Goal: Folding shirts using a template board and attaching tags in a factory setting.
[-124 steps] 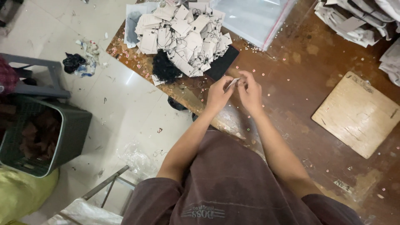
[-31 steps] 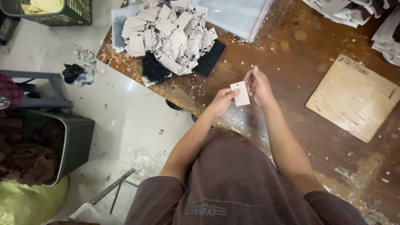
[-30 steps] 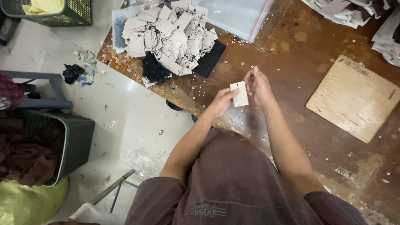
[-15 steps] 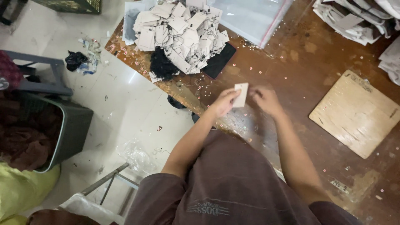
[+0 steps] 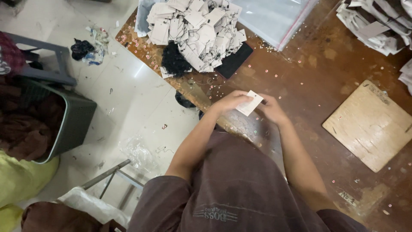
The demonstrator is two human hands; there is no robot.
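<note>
a worn brown table (image 5: 309,86) fills the right of the frame. on it: a heap of tags (image 5: 193,30) at upper centre, a clear bag (image 5: 274,17) beside it, a wooden board (image 5: 371,124) at right, folded cloth (image 5: 377,21) upper right.

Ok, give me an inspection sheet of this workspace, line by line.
Surface: worn brown wooden table, stained, speckled with tiny round bits.
Job's things: small white card tag held above the table edge; heap of similar white tags with dark strings at the far end.
Clutter: bundle of black strings, black flat pad, clear plastic bag, scuffed wooden board, stacked pale bundles.
Grippers: left hand pinches the tag; right hand sits at its other edge, touch unclear.
Cables: nothing seen.
Surroundings: pale tiled floor with scraps, green bin of dark cloth, grey stool.
</note>
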